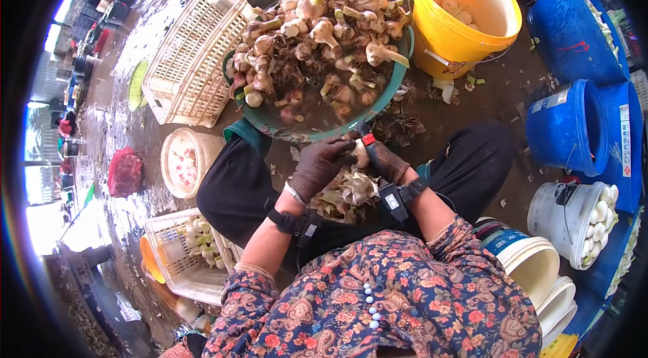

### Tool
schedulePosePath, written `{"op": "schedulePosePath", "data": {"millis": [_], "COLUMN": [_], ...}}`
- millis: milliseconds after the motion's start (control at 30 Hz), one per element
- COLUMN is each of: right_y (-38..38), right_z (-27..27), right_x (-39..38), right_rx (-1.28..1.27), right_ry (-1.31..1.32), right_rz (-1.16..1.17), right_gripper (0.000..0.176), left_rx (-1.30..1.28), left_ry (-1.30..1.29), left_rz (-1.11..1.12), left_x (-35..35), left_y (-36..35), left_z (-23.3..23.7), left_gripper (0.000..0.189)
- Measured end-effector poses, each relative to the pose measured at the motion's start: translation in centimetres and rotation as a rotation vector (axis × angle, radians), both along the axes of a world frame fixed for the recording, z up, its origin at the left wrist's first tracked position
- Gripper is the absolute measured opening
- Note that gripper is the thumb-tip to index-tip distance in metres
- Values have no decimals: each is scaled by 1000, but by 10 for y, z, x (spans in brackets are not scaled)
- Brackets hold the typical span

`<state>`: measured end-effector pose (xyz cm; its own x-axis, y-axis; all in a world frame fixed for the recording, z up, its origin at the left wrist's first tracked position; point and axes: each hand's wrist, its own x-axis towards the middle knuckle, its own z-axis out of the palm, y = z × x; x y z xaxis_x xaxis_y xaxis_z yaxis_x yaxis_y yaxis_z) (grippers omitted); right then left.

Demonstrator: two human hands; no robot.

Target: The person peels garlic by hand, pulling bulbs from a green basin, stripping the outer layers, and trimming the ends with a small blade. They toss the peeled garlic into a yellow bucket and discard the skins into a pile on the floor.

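My left hand (322, 163), in a dark brown glove, is closed round a pale garlic bulb (362, 154) held above my lap. My right hand (388, 161), gloved too, grips a small red-and-black handled tool (366, 135) against the bulb's far side; its working end is hard to make out. Below both hands lies a pile of garlic skins and trimmings (347, 194). Just beyond them stands a large green basin (317, 134), heaped with unpeeled garlic bulbs (324, 34) that have roots and stems.
A yellow bucket (466, 44) with a few bulbs stands at the far right. White crates (196, 54) and a white tub (185, 163) are on the left. Blue buckets (563, 127) and a white bucket of trimmed garlic (559, 219) line the right. A red bag (125, 172) lies on the wet floor.
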<state>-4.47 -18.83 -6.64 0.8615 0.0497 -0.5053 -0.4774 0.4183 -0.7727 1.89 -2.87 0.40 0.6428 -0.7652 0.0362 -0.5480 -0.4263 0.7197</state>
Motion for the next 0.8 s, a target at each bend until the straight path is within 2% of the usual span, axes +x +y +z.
{"op": "schedulePosePath", "data": {"millis": [67,100,133,167,200,267,300,367,467,533,567,667,700,733,767,800], "right_y": [0,0,-1,-2,-3,-8,-9,-13,-11,-7,-5,0,1,1,1,2], "right_z": [9,12,8,0,-9,-12,5,34,38,31,31,32,35,38,44,50], "right_x": [-6,-7,-8,-8,-9,-5,-3,-2,-4,-7,-7,-6,-6,-6,-7,-7], "right_rx": [109,146,146,-13,-170,-201,-112,1,61,81,100,111,111,-392,-901,-901], "right_ry": [6,-37,-34,-116,-199,-205,-250,-275,-383,-410,-435,-472,-476,-591,-680,-679], "right_rz": [2,-7,-6,54,116,184,155,174,164,145,124,75,78,48,13,13], "right_gripper": [54,49,49,44,41,43,48,60,63,63,63,60,60,54,49,49], "left_rx": [-37,-35,-37,-40,-40,-200,-265,-331,-482,-232,-229,-293,-195,-196,-298,-391], "left_ry": [3,9,131,251,251,652,808,901,1038,-25,140,196,-62,-66,432,938], "left_rz": [72,72,168,266,271,447,513,521,464,172,185,190,212,211,409,598], "left_x": [0,-2,-3,-4,-4,-2,-2,-3,-6,-13,-16,-14,-10,-6,-1,3], "left_y": [1,2,2,2,4,9,9,11,21,28,29,29,34,36,32,29], "left_z": [-11,-13,-15,-15,-18,-27,-25,-14,-21,-20,-15,-10,-19,-24,-18,-14], "left_gripper": [29,29,24,20,20,17,18,17,22,36,48,50,42,42,32,26]}}
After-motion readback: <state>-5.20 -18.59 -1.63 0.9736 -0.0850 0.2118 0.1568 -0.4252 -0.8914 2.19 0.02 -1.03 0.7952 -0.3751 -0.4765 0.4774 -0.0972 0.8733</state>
